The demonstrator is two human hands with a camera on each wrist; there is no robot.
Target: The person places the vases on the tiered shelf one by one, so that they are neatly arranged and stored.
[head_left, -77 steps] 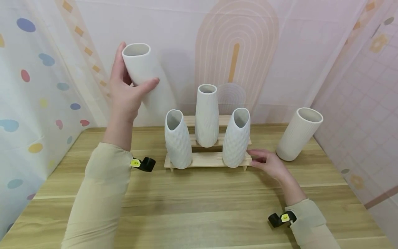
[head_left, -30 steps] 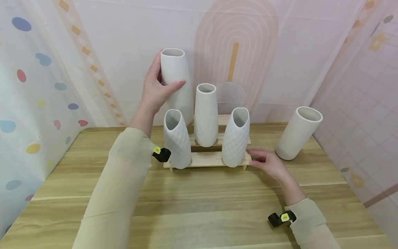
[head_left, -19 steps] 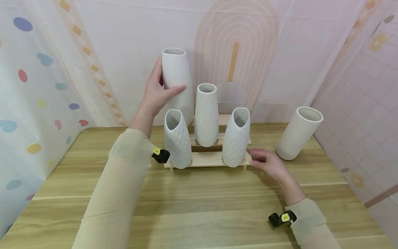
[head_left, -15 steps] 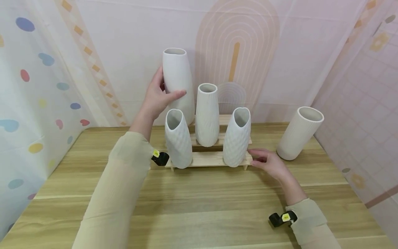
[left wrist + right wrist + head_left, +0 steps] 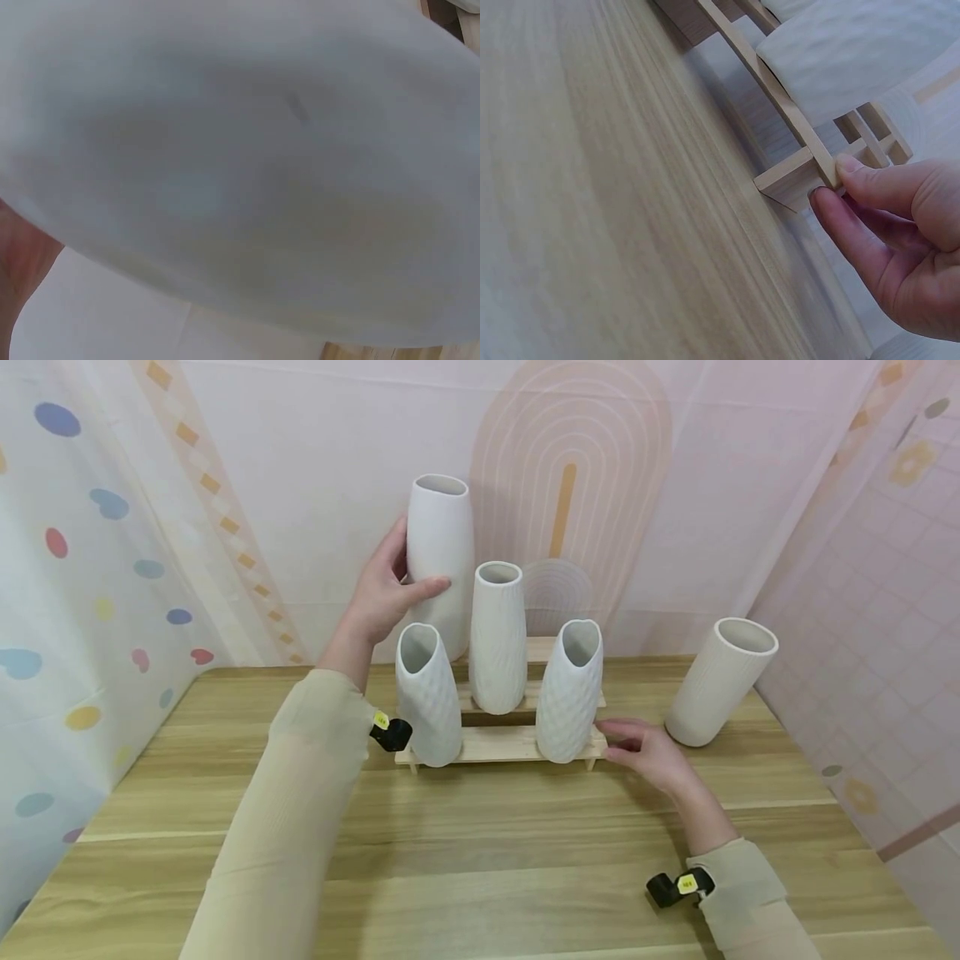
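My left hand (image 5: 384, 589) holds a tall smooth white vase (image 5: 440, 539), thumb across its front and fingers behind its left side. The vase stands upright at the left of the rack's top tier, its base partly hidden by the vases in front. In the left wrist view the same vase (image 5: 247, 172) fills most of the picture. Low at the right, my right hand (image 5: 648, 753) is at the end of the front tier of the stepped wooden rack (image 5: 498, 744). In the right wrist view its thumb and fingertips pinch the end of that tier's slat (image 5: 821, 161).
Two dimpled white vases, one left (image 5: 431, 714) and one right (image 5: 568, 710), stand on the front tier. A slim textured vase (image 5: 498, 643) stands on the middle tier. A ribbed white vase (image 5: 716, 689) is on the wooden table (image 5: 480, 860) at right. Patterned curtains (image 5: 337, 427) hang close behind.
My left hand has brought the tall vase from the upper left over to the rack's back left. It has slid lower down the vase, which has shifted slightly right. My right hand stays put.
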